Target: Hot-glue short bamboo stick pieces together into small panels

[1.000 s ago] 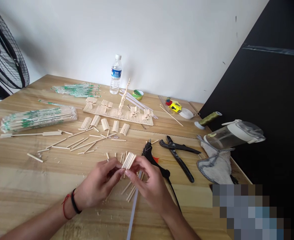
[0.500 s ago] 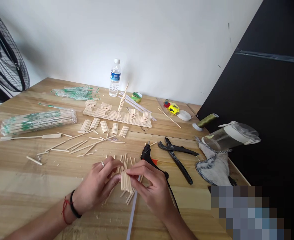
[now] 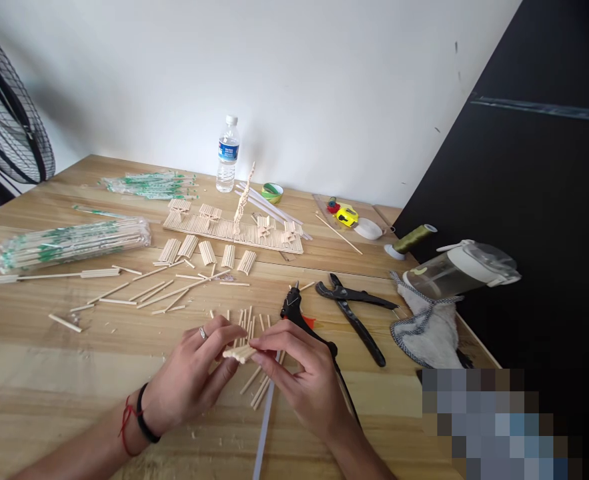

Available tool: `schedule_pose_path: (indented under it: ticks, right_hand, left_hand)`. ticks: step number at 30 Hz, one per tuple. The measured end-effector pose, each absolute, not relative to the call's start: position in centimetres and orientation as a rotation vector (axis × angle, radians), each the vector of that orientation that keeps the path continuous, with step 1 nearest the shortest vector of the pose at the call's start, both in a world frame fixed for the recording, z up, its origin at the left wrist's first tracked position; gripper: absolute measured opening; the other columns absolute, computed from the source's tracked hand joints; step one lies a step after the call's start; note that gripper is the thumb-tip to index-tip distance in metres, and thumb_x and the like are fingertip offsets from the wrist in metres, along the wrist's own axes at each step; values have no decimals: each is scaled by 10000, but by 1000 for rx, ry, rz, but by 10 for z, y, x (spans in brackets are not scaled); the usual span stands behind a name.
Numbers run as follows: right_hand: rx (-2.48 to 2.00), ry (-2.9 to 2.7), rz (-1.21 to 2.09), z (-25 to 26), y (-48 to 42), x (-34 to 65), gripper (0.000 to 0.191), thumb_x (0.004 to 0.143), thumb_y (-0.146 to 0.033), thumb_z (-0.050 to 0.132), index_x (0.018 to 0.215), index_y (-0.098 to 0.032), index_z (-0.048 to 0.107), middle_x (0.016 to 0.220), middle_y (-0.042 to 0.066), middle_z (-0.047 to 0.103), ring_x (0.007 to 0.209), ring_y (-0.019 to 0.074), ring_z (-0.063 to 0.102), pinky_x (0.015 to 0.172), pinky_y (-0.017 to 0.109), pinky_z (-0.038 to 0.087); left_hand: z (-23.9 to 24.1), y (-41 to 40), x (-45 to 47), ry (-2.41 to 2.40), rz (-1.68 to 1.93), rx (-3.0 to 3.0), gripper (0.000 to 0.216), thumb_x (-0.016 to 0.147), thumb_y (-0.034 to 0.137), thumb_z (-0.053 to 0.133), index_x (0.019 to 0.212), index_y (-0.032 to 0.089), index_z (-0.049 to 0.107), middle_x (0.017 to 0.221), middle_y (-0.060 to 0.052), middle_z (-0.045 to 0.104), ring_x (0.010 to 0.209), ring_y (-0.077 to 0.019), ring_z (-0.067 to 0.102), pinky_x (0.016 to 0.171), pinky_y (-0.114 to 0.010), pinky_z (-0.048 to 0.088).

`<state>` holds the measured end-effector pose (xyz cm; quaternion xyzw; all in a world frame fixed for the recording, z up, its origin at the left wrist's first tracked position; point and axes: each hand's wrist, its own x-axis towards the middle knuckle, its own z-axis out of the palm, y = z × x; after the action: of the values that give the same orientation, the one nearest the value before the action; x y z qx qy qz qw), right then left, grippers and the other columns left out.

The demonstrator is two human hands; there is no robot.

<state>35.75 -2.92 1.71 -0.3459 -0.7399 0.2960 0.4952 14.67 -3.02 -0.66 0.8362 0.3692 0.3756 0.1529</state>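
A small panel of short wooden sticks point(image 3: 241, 354), joined side by side, is held up in front of me with its stick ends showing. My right hand point(image 3: 301, 373) pinches its right side between thumb and fingers. At its left end, my left hand point(image 3: 191, 370) has the panel between thumb and index finger. Loose cut sticks point(image 3: 261, 393) lie on the table under and behind my hands. A black glue gun point(image 3: 292, 305) rests just beyond the right hand, partly covered by it. Several similar curved panels point(image 3: 207, 253) sit in a row farther back.
Behind the panels stands a stick-built model point(image 3: 269, 241) with a tall thin piece. Black cutting pliers point(image 3: 347, 303), a cloth point(image 3: 424, 333) and a clear jug point(image 3: 449, 270) are at right. Bagged sticks point(image 3: 74, 243) lie left; a water bottle point(image 3: 228, 157) stands by the wall.
The stick panel has tipped up from showing its long face to showing its ends. Both hands stay close together around it, and the view has shifted slightly.
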Motion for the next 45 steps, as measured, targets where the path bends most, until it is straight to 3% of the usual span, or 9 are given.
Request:
schedule_pose_path:
  ticks: [4, 8, 19, 28, 37, 45]
  right_hand:
    - [-906, -1796, 762, 17, -30, 356, 119, 955, -104, 699, 961, -210, 754, 875, 32, 746, 787, 166, 698, 718, 263, 577]
    - [-978, -1800, 818, 19, -32, 355, 99, 964, -146, 658, 941, -199, 739, 842, 21, 708, 741, 157, 656, 697, 260, 545]
    - [-1137, -1676, 1096, 20, -32, 356, 139, 953, -279, 655, 870, -194, 726, 797, 25, 700, 711, 171, 632, 681, 275, 503]
    - [-1187, -1629, 1059, 17, -32, 357, 122, 933, -286, 663, 851, -200, 688, 765, 5, 677, 691, 163, 620, 656, 262, 499]
    - [-1203, -1600, 1038, 22, -31, 358, 143, 917, -290, 669, 806, -205, 646, 734, -3, 656, 672, 157, 606, 634, 254, 484]
    - [-1199, -1513, 1140, 17, -30, 359, 188, 934, -368, 686, 863, -194, 680, 796, 19, 676, 728, 171, 625, 681, 270, 508]
  left_hand:
    - [-5, -30, 152, 925, 1105, 2328, 216, 1002, 48, 515, 1104, 237, 538, 955, -28, 709, 820, -171, 648, 761, -249, 500]
    - [-4, -32, 154, 984, 1094, 2289, 134, 1008, 90, 522, 999, 219, 559, 850, -16, 639, 714, -157, 595, 684, -245, 470]
    - [1, -33, 156, 974, 1039, 2192, 140, 1024, 118, 503, 930, 222, 514, 723, 38, 572, 606, -126, 508, 591, -225, 400]
    - [-2, -29, 155, 986, 1001, 2093, 122, 1019, 119, 500, 972, 216, 558, 792, 20, 599, 671, -127, 528, 634, -216, 421]
    - [-1, -27, 153, 978, 984, 2066, 212, 978, 90, 449, 808, 218, 439, 721, 32, 525, 633, -124, 463, 592, -224, 361]
    - [-2, -26, 152, 1017, 974, 2056, 304, 1039, 172, 417, 742, 219, 373, 669, 45, 461, 587, -116, 412, 568, -231, 337]
